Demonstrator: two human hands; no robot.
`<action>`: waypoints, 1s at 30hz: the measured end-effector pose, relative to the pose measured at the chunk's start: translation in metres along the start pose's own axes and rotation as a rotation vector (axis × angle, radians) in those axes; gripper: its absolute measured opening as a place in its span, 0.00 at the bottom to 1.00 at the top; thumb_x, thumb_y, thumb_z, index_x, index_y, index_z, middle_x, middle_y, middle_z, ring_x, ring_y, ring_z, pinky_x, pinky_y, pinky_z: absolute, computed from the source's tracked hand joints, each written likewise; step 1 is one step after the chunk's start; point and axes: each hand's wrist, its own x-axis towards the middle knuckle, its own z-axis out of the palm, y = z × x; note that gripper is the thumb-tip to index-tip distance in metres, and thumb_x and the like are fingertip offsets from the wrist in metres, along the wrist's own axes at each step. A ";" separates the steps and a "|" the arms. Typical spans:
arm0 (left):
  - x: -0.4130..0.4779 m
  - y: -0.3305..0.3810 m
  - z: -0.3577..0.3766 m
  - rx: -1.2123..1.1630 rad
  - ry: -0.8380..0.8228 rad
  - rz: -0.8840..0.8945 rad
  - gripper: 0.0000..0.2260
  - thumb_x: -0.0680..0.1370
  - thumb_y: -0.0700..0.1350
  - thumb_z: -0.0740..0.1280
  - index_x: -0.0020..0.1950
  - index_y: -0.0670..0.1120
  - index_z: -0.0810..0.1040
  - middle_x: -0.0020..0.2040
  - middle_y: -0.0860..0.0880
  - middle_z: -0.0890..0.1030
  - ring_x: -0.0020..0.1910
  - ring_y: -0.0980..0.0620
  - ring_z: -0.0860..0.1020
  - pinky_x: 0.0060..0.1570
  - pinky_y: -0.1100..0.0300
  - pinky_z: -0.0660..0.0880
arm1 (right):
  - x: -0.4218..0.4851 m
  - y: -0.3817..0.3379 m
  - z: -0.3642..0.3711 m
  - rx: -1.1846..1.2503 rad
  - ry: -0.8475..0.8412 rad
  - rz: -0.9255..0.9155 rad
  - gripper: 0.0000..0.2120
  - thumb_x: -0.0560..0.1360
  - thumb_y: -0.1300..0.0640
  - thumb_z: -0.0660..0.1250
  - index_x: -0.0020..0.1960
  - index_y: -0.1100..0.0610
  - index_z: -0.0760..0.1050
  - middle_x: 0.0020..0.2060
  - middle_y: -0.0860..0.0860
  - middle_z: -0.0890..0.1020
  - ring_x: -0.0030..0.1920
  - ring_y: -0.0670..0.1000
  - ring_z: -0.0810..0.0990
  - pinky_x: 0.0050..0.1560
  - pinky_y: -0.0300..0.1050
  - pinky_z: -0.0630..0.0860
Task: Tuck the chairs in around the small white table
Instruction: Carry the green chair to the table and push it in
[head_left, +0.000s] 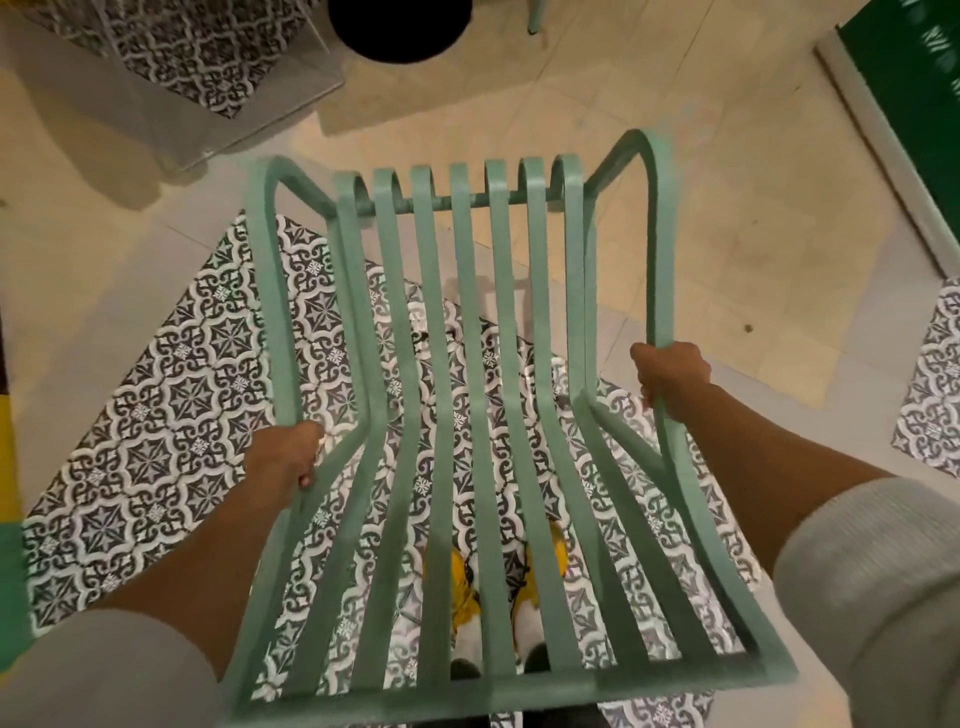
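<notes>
A mint-green slatted metal chair (462, 374) fills the middle of the head view, seen from above and behind its backrest. My left hand (283, 462) grips its left armrest rail and my right hand (672, 376) grips its right armrest rail. The chair's seat points away from me, over a black-and-white patterned floor patch. At the top left stands the corner of a clear-topped table (218, 78) with patterned tiles showing through it; I cannot tell if this is the small white table. The chair's legs are hidden beneath the seat.
A round black base (400, 28) sits at the top centre. A green panel with a pale frame (904, 104) runs along the top right. A green leg of another chair (535, 15) shows at the top edge. Beige floor (727, 234) lies ahead and right.
</notes>
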 end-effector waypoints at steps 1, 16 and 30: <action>-0.002 0.001 -0.001 0.012 0.011 0.003 0.12 0.80 0.45 0.71 0.52 0.35 0.81 0.34 0.44 0.78 0.26 0.48 0.72 0.28 0.59 0.72 | -0.003 0.001 -0.003 0.001 -0.019 -0.012 0.17 0.79 0.50 0.69 0.56 0.65 0.82 0.37 0.57 0.86 0.27 0.54 0.82 0.29 0.41 0.82; -0.019 0.006 -0.009 0.144 0.050 0.109 0.22 0.81 0.59 0.71 0.51 0.37 0.83 0.38 0.41 0.85 0.25 0.47 0.80 0.26 0.59 0.75 | -0.050 0.060 0.002 -0.441 0.129 -0.219 0.32 0.85 0.32 0.52 0.55 0.62 0.74 0.44 0.59 0.79 0.40 0.61 0.77 0.40 0.51 0.73; -0.047 -0.018 -0.012 0.575 -0.001 0.280 0.39 0.84 0.68 0.57 0.56 0.30 0.82 0.50 0.31 0.84 0.51 0.32 0.84 0.51 0.46 0.80 | -0.052 0.068 -0.004 -0.506 0.039 -0.158 0.32 0.87 0.37 0.55 0.57 0.66 0.79 0.44 0.60 0.81 0.44 0.62 0.82 0.47 0.54 0.82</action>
